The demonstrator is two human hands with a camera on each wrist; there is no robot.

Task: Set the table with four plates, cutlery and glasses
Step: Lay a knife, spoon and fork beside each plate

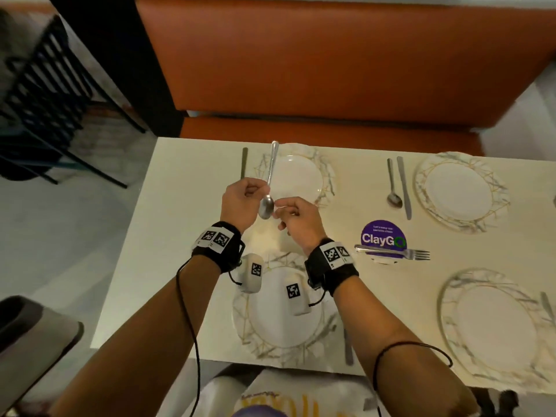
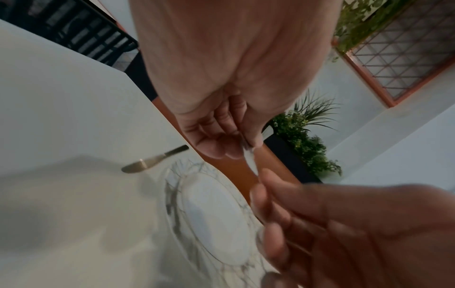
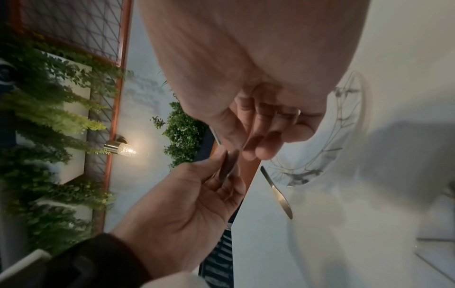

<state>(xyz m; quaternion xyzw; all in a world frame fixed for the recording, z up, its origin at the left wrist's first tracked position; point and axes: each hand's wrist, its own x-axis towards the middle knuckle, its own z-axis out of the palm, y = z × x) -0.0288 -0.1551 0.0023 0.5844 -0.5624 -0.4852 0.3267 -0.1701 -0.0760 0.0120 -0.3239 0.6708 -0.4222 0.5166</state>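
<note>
Both hands hold one steel spoon [image 1: 266,207] in the air over the white table [image 1: 186,236], in front of the far-left plate [image 1: 301,176]. My left hand [image 1: 258,191] pinches the spoon's neck, and my right hand [image 1: 279,207] pinches the edge of its bowl. The handle points away from me across the plate. In the left wrist view the left fingers [image 2: 221,140] grip the spoon [image 2: 249,159]. In the right wrist view the dark spoon bowl [image 3: 227,165] lies between both hands. A near-left plate [image 1: 285,332], a far-right plate [image 1: 460,191] and a near-right plate [image 1: 493,326] are laid.
A knife [image 1: 244,162] lies left of the far-left plate. A spoon [image 1: 393,191] and a knife [image 1: 404,188] lie left of the far-right plate. A fork [image 1: 391,252] rests across a purple sticker [image 1: 382,233]. Another knife [image 1: 348,347] lies right of the near-left plate. An orange bench [image 1: 331,70] stands beyond the table.
</note>
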